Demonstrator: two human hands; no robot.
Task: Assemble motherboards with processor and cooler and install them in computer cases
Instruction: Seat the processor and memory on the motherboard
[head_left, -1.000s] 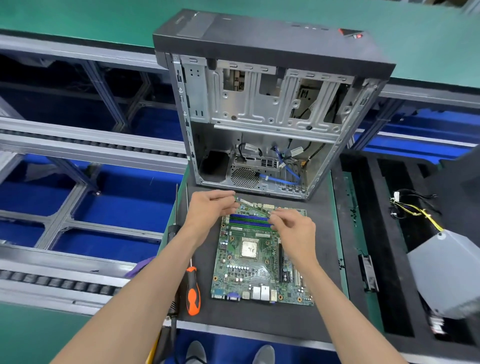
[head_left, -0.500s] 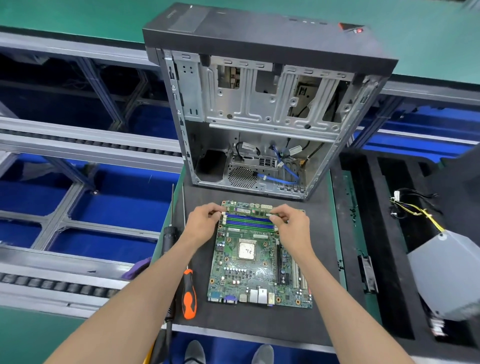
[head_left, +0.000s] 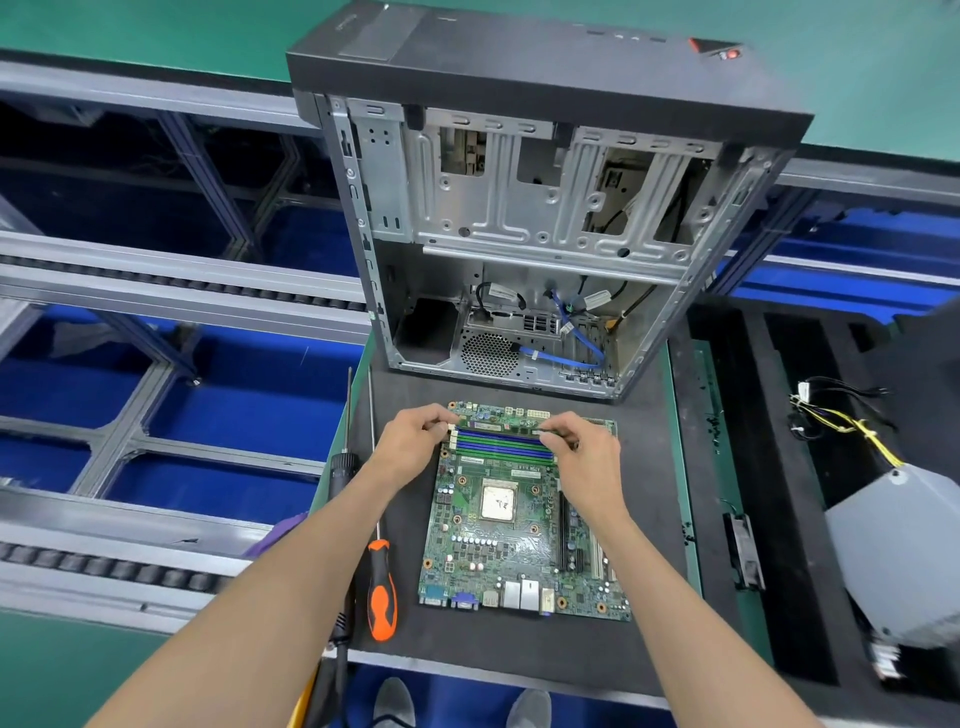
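Black foam mat (head_left: 519, 644) as landmark. Orange-and-black screwdriver (head_left: 382, 592) lies on mat's left part, shaft pointing away. Black-handled screwdriver (head_left: 343, 467) at mat's left edge, just beside the orange one. Grey roller conveyor rails (head_left: 171, 291) left of mat, blue floor beneath. Grey metal box (head_left: 904, 551) with yellow-black wires (head_left: 852, 426) well right of mat. Two shoes (head_left: 395, 704) below mat's near edge.

Your left hand (head_left: 410, 447) and right hand (head_left: 584, 457) pinch opposite ends of a memory stick (head_left: 498, 427) at the far slots of the motherboard (head_left: 519, 525). Board flat on dark mat (head_left: 644, 519). Open computer case (head_left: 519, 234) upright just beyond. Orange-handled screwdriver (head_left: 382, 592) lies left of board.
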